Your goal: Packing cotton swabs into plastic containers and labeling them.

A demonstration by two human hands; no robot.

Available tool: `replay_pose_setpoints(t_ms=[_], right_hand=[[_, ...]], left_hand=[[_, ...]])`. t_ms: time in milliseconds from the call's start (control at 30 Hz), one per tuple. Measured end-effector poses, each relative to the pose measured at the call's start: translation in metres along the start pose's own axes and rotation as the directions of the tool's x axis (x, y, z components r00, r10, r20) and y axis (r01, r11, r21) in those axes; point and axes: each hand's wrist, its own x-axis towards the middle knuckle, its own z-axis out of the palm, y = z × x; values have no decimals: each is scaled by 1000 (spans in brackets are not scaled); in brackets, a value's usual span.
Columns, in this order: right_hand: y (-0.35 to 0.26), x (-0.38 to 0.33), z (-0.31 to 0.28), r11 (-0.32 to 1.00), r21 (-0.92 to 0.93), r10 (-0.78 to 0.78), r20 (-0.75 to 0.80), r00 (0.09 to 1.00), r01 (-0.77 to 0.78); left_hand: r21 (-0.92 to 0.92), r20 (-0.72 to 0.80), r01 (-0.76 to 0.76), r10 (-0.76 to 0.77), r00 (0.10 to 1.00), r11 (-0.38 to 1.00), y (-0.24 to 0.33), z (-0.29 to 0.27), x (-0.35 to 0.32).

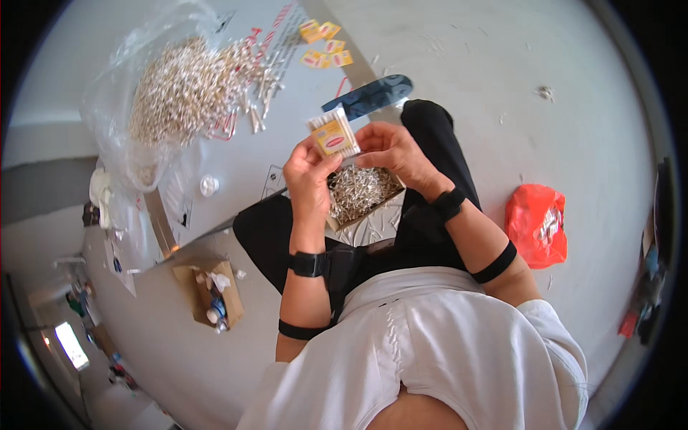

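A small clear packet of cotton swabs [344, 129] with a yellow card label is held up between my hands. My left hand [308, 175] grips its lower left side, thumb on the front. At the packet's right edge, my right hand [403, 156] has its thumb and fingers pinched together; part of that grip is hidden. Directly below sits an open cardboard box [374, 212] filled with loose cotton swabs [357, 188], between my legs. Several swabs lie scattered in front of it.
On the table, a clear plastic bag [118, 93] spills a heap of swabs [183, 89]. Beyond are yellow cards [315, 59], a dark blue patterned strip [373, 97] and a small white round container [208, 185]. A red bag [527, 240] and a cardboard box [231, 304] stand on the floor.
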Motion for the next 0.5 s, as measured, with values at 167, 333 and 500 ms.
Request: replay_pose_setpoints(t_ms=[167,333,500], right_hand=[[-13,-29,-8,992,-127,-3,-55,998,-4],[-14,-52,-24,979,-34,-203,-150,968,200],[-13,-117,-122,912,327,-9,-591,807,249]], left_hand=[[73,127,-66,56,990,995,5,34,-16],[281,324,-231,134,937,931,10,53,-30],[434,390,-238,57,919,869,11,65,-29]])
